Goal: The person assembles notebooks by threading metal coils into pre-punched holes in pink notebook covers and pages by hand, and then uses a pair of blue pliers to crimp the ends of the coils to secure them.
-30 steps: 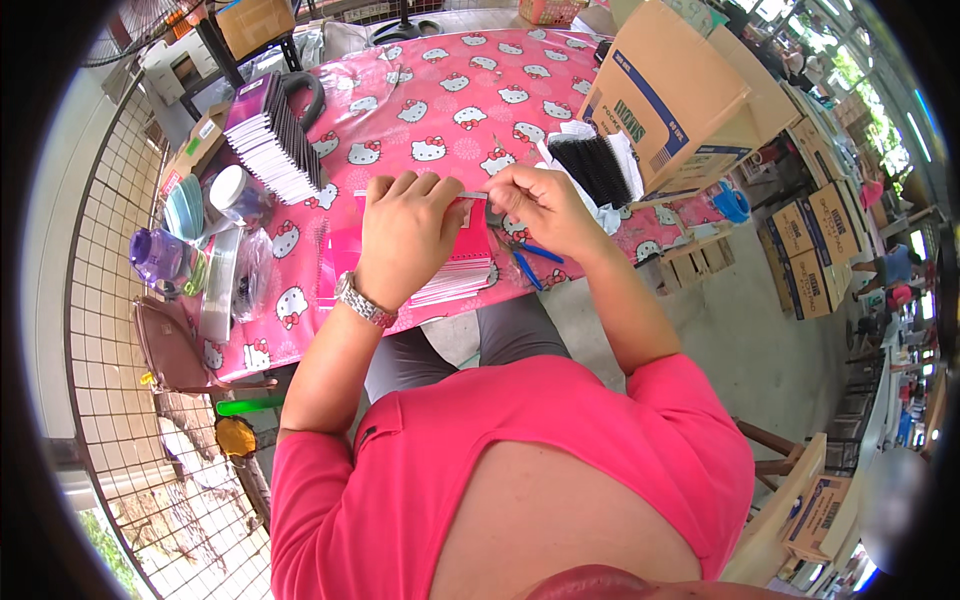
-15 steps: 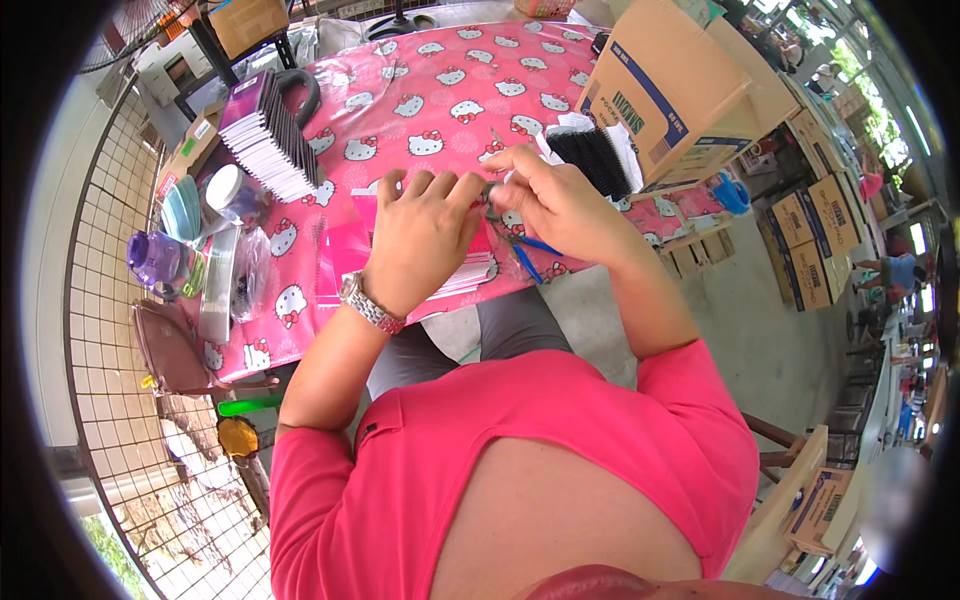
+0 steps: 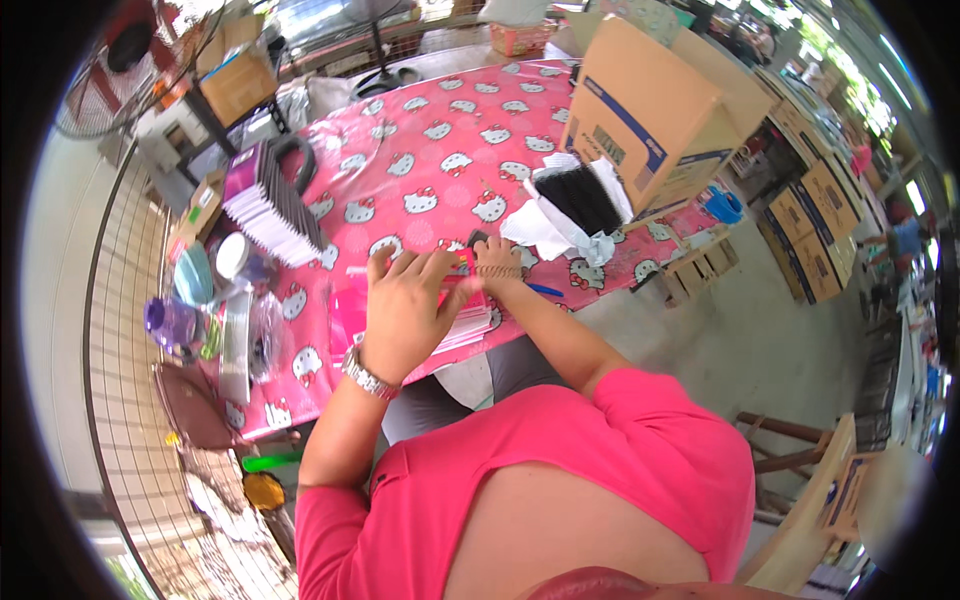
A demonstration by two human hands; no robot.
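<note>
Over a stack of pink spiral booklets (image 3: 465,330) at the near table edge, my left hand (image 3: 405,300) has its fingers apart and thumb stretched toward the right. I see nothing held in it. My right hand (image 3: 497,255) is just beyond the stack's right side, fingers bent together. What they hold, if anything, is hidden; a small dark piece (image 3: 478,240) shows by the fingertips. A ridged brownish strip (image 3: 500,271), too blurred to name, crosses this hand. Blue-handled pliers (image 3: 545,290) lie partly hidden beside my right forearm.
Black binding coils (image 3: 580,198) rest in white paper beside a large carton (image 3: 640,110). At left stand piled purple booklets (image 3: 270,205), a white-lidded jar (image 3: 235,258), teal bowls (image 3: 193,275) and a purple bottle (image 3: 170,325). A blue tape dispenser (image 3: 724,206) is at right.
My right hand has come down and left, close to the booklets. The left hand's fingers have lifted and spread. The view has shifted, so the table sits lower in it.
</note>
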